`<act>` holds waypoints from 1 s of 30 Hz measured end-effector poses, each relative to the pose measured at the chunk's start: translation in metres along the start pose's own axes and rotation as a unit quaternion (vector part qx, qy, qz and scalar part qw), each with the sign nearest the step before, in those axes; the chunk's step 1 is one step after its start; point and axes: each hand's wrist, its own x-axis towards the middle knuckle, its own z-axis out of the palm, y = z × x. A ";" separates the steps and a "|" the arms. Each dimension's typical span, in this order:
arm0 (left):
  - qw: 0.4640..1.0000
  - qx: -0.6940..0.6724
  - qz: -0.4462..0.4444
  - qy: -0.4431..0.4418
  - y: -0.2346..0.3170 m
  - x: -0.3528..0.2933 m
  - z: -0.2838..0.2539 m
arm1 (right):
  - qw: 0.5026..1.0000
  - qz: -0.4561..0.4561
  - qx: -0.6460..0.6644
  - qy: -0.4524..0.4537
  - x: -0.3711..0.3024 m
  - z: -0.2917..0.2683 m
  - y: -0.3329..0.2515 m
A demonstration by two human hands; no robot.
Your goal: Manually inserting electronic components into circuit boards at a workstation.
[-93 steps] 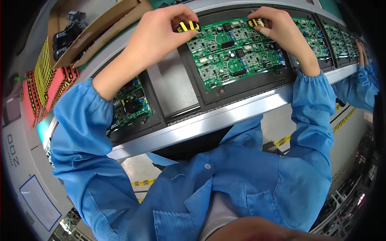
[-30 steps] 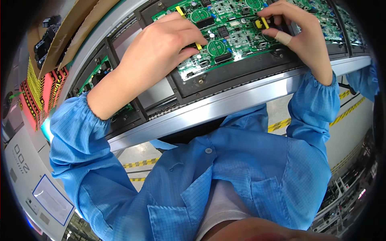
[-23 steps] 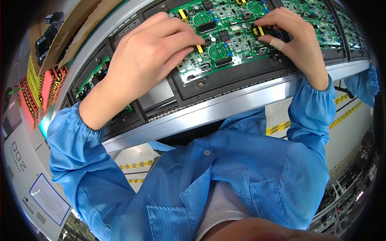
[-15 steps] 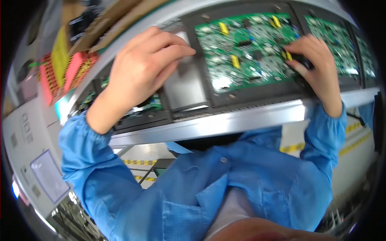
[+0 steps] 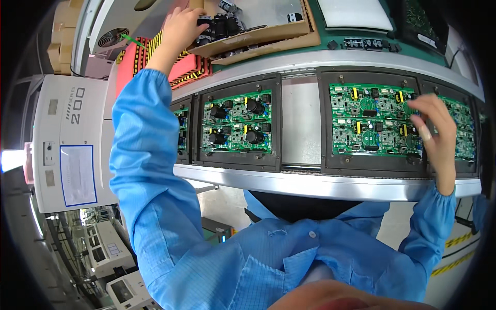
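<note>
My left hand [image 5: 179, 32] is at the edge of a cardboard box [image 5: 261, 40] at the far left, its thumb and fingertips closed round a black capacitor [image 5: 205, 21]. More black capacitors [image 5: 226, 25] lie loose beside it. My right hand [image 5: 438, 129] hovers over the right side of a green circuit board panel [image 5: 345, 138], thumb and fingers apart, with nothing visible between them. This panel sits in a black carrier frame [image 5: 376, 164] and bears yellow-wrapped parts and bare round green spots. Large black capacitors stand upright on another board panel [image 5: 227, 114] to the left.
A metal conveyor rail [image 5: 310, 185] runs along the near side. Red trays with yellow-black edging [image 5: 191, 72] stand by the box. Several black parts [image 5: 361, 44] lie on the green bench top, near a white tray [image 5: 354, 14]. A white machine [image 5: 77, 134] is at left.
My left hand has moved away from above the line to the box of capacitors. My right hand has opened and lifted off a black part. The view has shifted.
</note>
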 end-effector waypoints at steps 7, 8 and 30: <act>0.997 0.045 -0.009 -0.059 0.004 0.024 0.015 | 0.985 -0.151 0.046 0.066 0.073 -0.008 -0.041; 0.995 0.064 -0.023 -0.073 0.004 0.023 0.016 | 0.982 -0.158 0.075 0.068 0.074 -0.002 -0.042; 0.944 -0.217 0.196 0.152 0.076 0.073 -0.048 | 0.904 0.091 0.391 -0.150 0.049 0.049 -0.012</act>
